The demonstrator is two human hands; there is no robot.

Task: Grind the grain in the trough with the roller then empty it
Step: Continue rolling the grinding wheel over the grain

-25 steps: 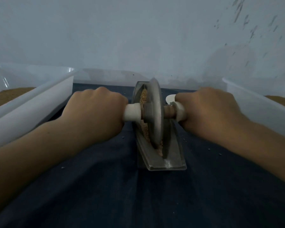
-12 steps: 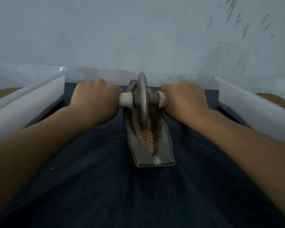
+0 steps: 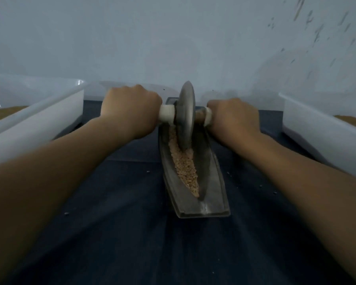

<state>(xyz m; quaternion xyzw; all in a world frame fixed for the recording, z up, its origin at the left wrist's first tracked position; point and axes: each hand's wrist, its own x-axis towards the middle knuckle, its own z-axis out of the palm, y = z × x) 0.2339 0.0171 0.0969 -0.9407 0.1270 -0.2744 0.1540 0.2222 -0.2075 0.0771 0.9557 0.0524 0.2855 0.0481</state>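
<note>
Left hand [image 3: 132, 111] and right hand [image 3: 232, 118] each clamp a white end-handle, the right hold for the probably heavy, stiff grey metal disc roller [image 3: 186, 116], which stands in loose tan grain [image 3: 185, 169] at the far end of the long grey metal trough [image 3: 214, 182], near the dark blue cloth's [image 3: 115, 233] far edge.

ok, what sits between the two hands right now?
Head view: the roller, disc upright on its axle, with the left hand and right hand each holding a handle end.

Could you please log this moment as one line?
grinding | left hand: grips roller | right hand: grips roller | roller: far half of trough | grain: in trough
</note>
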